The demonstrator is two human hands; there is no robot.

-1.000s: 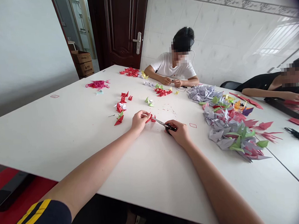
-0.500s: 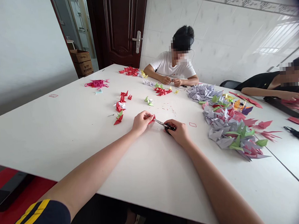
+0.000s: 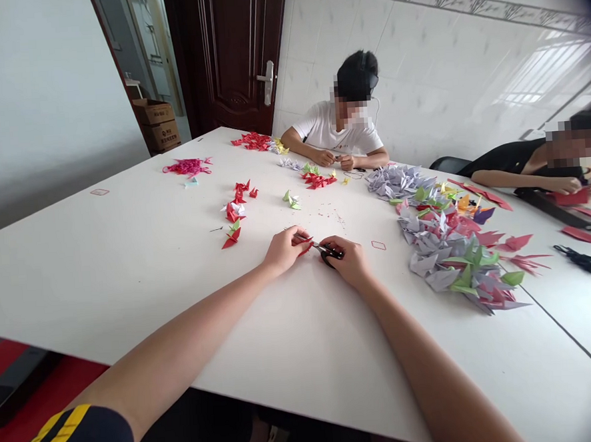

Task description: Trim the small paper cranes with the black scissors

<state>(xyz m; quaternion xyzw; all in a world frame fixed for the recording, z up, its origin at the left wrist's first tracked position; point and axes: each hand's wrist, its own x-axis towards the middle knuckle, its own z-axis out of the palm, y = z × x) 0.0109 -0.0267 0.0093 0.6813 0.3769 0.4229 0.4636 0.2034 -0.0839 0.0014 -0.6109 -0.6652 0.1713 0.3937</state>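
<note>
My left hand (image 3: 282, 250) pinches a small piece of red folded paper (image 3: 305, 249) between its fingers, near the middle of the white table (image 3: 127, 258). My right hand (image 3: 351, 261) is closed around the black finger loops of a pair of scissors (image 3: 326, 249). Their metal blades point left, and the tips reach my left fingers at the red paper. The blades' exact contact with the paper is hidden by my fingers. Just past my hands lie scattered red paper specks (image 3: 333, 219).
Small folded paper pieces (image 3: 235, 211) lie ahead on the table, and a large heap of lilac, green and red paper cranes (image 3: 447, 238) lies to the right. A person (image 3: 334, 128) works across the table, and another person (image 3: 527, 167) sits at the right.
My hands have drawn slightly closer together, bringing the scissor tips further in toward my left fingers and the red paper. The whole view has drifted slightly left.
</note>
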